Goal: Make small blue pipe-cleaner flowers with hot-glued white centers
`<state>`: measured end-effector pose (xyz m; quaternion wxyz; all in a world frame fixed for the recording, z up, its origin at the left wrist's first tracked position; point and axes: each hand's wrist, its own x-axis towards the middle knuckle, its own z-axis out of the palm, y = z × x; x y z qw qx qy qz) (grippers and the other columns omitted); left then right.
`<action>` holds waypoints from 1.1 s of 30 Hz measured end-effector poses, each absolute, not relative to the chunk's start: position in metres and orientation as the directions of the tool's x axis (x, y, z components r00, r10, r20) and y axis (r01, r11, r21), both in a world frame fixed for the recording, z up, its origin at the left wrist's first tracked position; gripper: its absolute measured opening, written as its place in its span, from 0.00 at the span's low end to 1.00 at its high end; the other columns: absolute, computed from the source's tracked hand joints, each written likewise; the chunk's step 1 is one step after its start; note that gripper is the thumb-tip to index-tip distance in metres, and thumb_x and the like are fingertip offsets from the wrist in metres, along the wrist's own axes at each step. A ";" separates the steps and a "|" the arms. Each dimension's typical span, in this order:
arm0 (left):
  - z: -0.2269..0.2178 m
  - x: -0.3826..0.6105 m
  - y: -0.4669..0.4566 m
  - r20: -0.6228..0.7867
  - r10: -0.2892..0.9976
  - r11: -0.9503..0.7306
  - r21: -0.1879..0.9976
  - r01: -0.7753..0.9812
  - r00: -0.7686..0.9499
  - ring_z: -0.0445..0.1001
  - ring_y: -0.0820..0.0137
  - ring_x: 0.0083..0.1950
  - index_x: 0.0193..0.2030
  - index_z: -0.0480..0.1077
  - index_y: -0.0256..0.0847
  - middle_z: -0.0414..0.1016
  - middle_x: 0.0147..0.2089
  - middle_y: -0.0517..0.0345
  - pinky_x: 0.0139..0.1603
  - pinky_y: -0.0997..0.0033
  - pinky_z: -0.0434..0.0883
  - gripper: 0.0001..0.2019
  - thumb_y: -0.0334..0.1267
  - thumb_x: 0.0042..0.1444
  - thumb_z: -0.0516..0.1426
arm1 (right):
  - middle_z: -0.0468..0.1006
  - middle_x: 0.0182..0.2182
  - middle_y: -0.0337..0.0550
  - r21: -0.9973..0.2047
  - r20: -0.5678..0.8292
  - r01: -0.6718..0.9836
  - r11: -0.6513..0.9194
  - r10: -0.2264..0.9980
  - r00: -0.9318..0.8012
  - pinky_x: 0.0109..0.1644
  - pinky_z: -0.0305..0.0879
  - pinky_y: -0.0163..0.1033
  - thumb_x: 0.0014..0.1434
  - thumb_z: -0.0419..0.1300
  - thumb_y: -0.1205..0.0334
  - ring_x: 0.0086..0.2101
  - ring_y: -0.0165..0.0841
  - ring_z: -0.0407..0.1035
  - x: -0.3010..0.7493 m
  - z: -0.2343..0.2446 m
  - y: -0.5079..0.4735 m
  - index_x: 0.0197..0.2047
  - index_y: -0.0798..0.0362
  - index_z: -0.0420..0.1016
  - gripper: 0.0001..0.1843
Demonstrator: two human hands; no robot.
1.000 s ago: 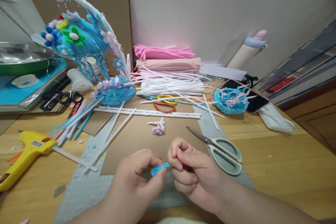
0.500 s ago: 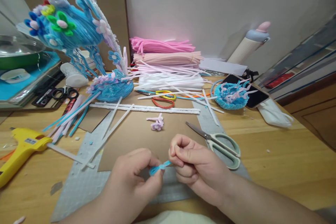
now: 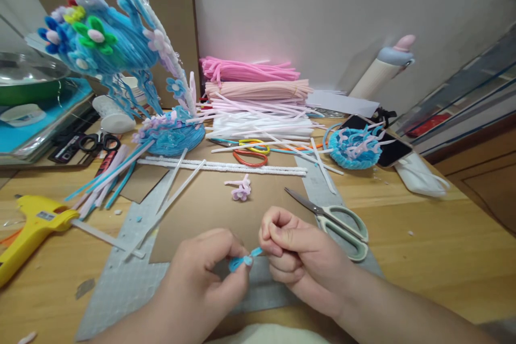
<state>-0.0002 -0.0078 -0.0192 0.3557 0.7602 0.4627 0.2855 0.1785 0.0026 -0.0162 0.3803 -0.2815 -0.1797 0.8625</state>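
A small looped piece of blue pipe cleaner (image 3: pixel 237 263) is pinched between the thumb and forefinger of my left hand (image 3: pixel 212 266). Its free end (image 3: pixel 256 251) runs to my right hand (image 3: pixel 296 255), whose thumb and fingers are closed on it. Both hands hover low over the front of a brown cardboard sheet (image 3: pixel 193 215). On that sheet, just beyond my hands, lies a small lilac pipe-cleaner flower (image 3: pixel 241 192). Green-handled scissors (image 3: pixel 342 226) lie partly spread to the right of my right hand.
A yellow glue gun (image 3: pixel 36 231) lies at the left. Behind it stands a blue flowered pipe-cleaner decoration (image 3: pixel 121 43) on a white arch. Pipe-cleaner bundles (image 3: pixel 258 90) are stacked against the wall. A blue pipe-cleaner piece (image 3: pixel 355 148) and a phone (image 3: pixel 391 145) lie right.
The blue pipe cleaner has turned slightly at my left fingertips, its loop now a little more toward the camera. Both hands stay in nearly the same place.
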 end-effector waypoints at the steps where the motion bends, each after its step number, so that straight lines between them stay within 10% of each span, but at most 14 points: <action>1: -0.019 0.000 -0.008 0.107 0.906 -0.323 0.799 0.506 0.409 0.69 0.74 0.26 0.25 0.66 0.40 0.71 0.24 0.63 0.28 0.75 0.64 0.07 0.26 0.48 0.54 | 0.62 0.18 0.29 -0.528 -0.344 -0.555 -0.643 0.759 -0.553 0.16 0.34 0.25 0.53 0.64 0.63 0.13 0.15 0.37 0.179 -0.016 0.003 0.28 0.55 0.64 0.11; 7: -0.014 -0.005 -0.006 0.288 0.811 -0.540 0.703 0.463 0.509 0.73 0.73 0.32 0.38 0.68 0.42 0.75 0.32 0.60 0.34 0.77 0.68 0.08 0.25 0.53 0.55 | 0.62 0.21 0.31 -0.636 -0.231 -0.502 -0.586 0.765 -0.601 0.18 0.41 0.25 0.57 0.61 0.58 0.15 0.18 0.43 0.182 -0.017 0.011 0.32 0.53 0.66 0.09; 12: -0.015 -0.011 -0.007 0.399 0.724 -0.684 0.520 0.512 0.562 0.75 0.69 0.40 0.50 0.65 0.45 0.76 0.41 0.55 0.42 0.74 0.70 0.17 0.27 0.55 0.57 | 0.68 0.44 0.45 -0.993 0.115 -0.033 0.110 0.960 -0.257 0.45 0.60 0.42 0.59 0.56 0.47 0.41 0.36 0.64 0.185 -0.013 0.006 0.47 0.48 0.67 0.18; 16: -0.017 -0.012 -0.008 0.391 0.725 -0.682 0.522 0.513 0.567 0.75 0.68 0.37 0.52 0.62 0.44 0.76 0.39 0.55 0.38 0.72 0.70 0.17 0.28 0.57 0.55 | 0.72 0.41 0.46 -0.719 0.363 0.444 0.535 0.834 -0.416 0.50 0.52 0.48 0.54 0.61 0.49 0.42 0.40 0.63 0.186 -0.003 -0.001 0.43 0.51 0.70 0.17; 22: -0.010 -0.010 -0.006 0.370 0.745 -0.648 0.602 0.467 0.556 0.74 0.72 0.36 0.44 0.63 0.47 0.75 0.36 0.60 0.37 0.76 0.69 0.13 0.25 0.56 0.54 | 0.73 0.29 0.39 -0.671 0.297 0.468 0.575 0.787 -0.541 0.48 0.50 0.46 0.61 0.54 0.65 0.33 0.32 0.64 0.185 0.001 0.000 0.36 0.52 0.70 0.04; 33: -0.011 -0.009 -0.008 0.420 0.777 -0.608 0.691 0.390 0.469 0.72 0.70 0.35 0.36 0.63 0.46 0.72 0.36 0.58 0.36 0.73 0.68 0.13 0.21 0.54 0.48 | 0.73 0.30 0.38 -0.861 0.172 0.320 0.396 0.817 -0.550 0.41 0.52 0.41 0.59 0.57 0.61 0.32 0.31 0.64 0.184 0.002 0.000 0.39 0.52 0.71 0.06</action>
